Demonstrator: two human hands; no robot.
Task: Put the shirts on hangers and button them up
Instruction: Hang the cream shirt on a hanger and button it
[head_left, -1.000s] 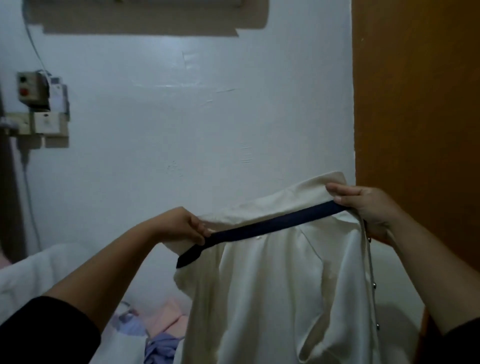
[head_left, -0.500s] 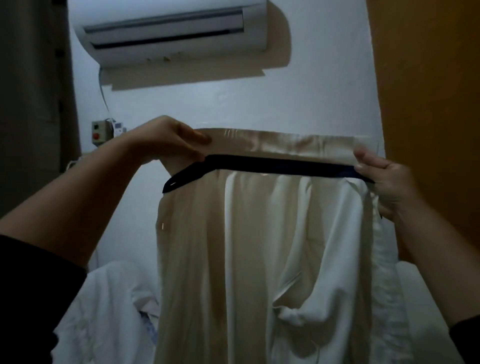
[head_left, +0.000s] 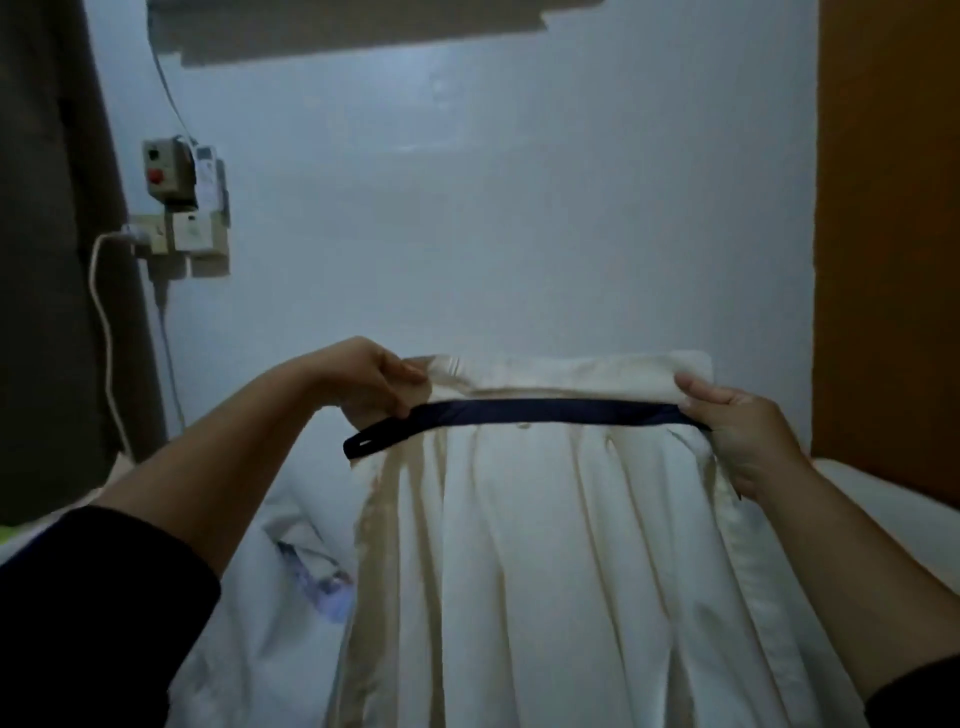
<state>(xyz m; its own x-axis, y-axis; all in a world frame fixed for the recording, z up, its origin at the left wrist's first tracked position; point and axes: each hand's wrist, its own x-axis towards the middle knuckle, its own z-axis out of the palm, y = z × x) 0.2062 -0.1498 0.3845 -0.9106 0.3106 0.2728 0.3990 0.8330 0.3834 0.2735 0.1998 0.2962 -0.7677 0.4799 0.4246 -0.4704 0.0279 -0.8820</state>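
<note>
A cream shirt (head_left: 550, 545) hangs in front of me, stretched out by its collar. The collar's inner band (head_left: 524, 412) is dark navy, with a buttonhole at its left tip. My left hand (head_left: 363, 376) pinches the collar's left end between thumb and fingers. At the collar's right end my right hand (head_left: 737, 431) grips the fabric, thumb on top. The shirt body falls in folds below. No hanger is in view.
A white wall (head_left: 493, 208) stands behind the shirt, with a switch box and sockets (head_left: 182, 202) and a white cable at left. An orange-brown panel (head_left: 893, 234) rises at right. A dark curtain (head_left: 57, 260) fills the left edge. White and lilac clothes (head_left: 291, 566) lie below.
The shirt and both hands have come down in the view compared with half a second ago, and the air conditioner has left the top of the view. The collar now lies level.
</note>
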